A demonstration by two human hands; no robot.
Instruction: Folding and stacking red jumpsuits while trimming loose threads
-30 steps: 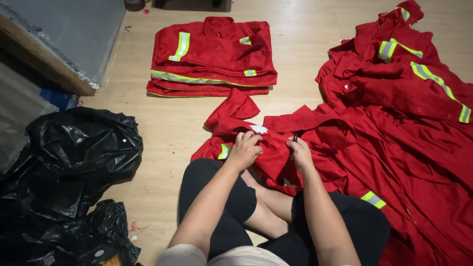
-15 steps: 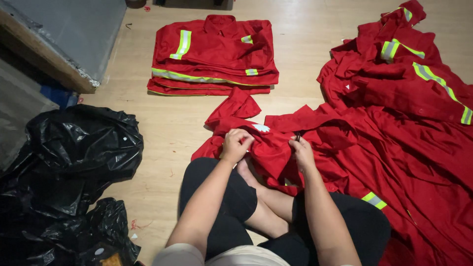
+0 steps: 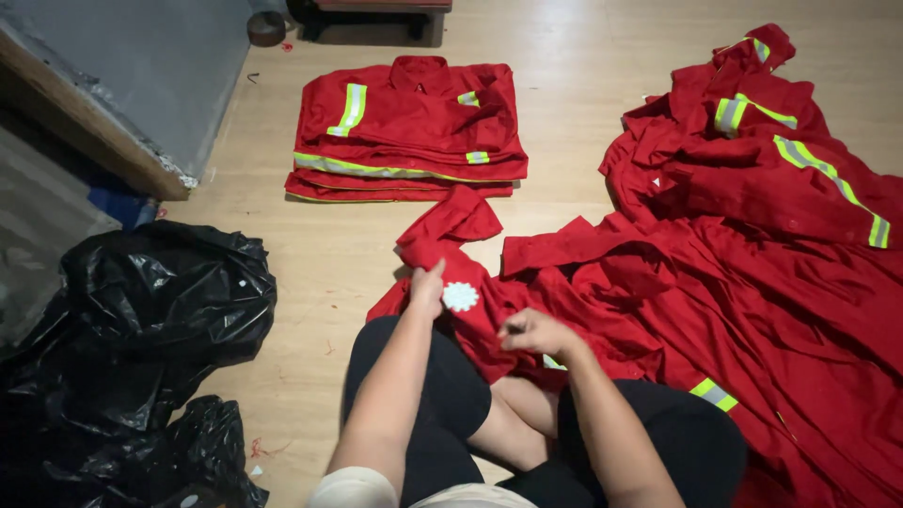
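Item in hand: one red garment (image 3: 470, 315) with a white round patch (image 3: 460, 296), lying across the lap on the floor (image 3: 583, 103). Left hand (image 3: 428, 287) pinches the cloth just left of the patch; right hand (image 3: 531, 331) is clenched on a fold of the same garment, just right of the patch. Done, by appearance: folded stack (image 3: 404, 132) of red garments with reflective stripes, well beyond the left hand. Left to do, by appearance: loose pile (image 3: 752, 235), unfolded, spreading from the right hand outward and far larger than the stack. Also present: black bags (image 3: 132, 339), left of the left arm. Judged early in the work.
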